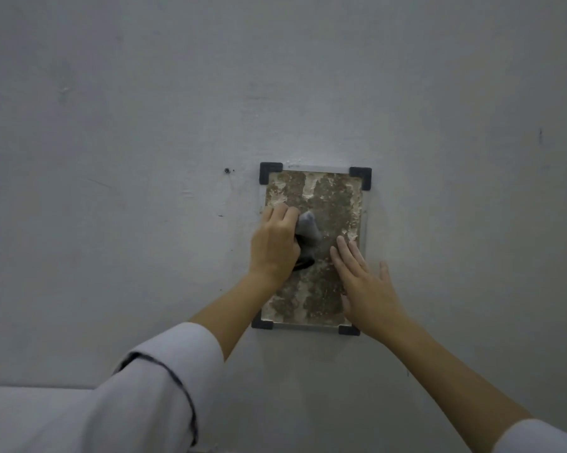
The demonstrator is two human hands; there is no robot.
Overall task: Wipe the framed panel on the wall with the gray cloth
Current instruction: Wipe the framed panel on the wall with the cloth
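Two hands on the framed panel (318, 204): your left hand (274, 246) is closing its grip on the gray cloth (308, 232), pressing at mid-left; your right hand (362, 279) is lying flat, bracing lower right. Panel's long axis is running vertical, dirtiest part lying above the cloth.

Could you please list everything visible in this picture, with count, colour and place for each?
wall: one, pale grey, fills nearly the whole view
framed panel: one, mottled brown and cream behind a clear cover, on the wall at centre
corner brackets: four, dark grey, one at each corner of the panel
small hole: one, dark, in the wall left of the panel's top
ledge: one, pale, bottom left; what it is cannot be told
gray cloth: one, bunched on the panel, under the left hand
left hand: gripping the cloth against the panel
right hand: flat and open on the panel's lower right
sleeves: two, white, at the bottom edge
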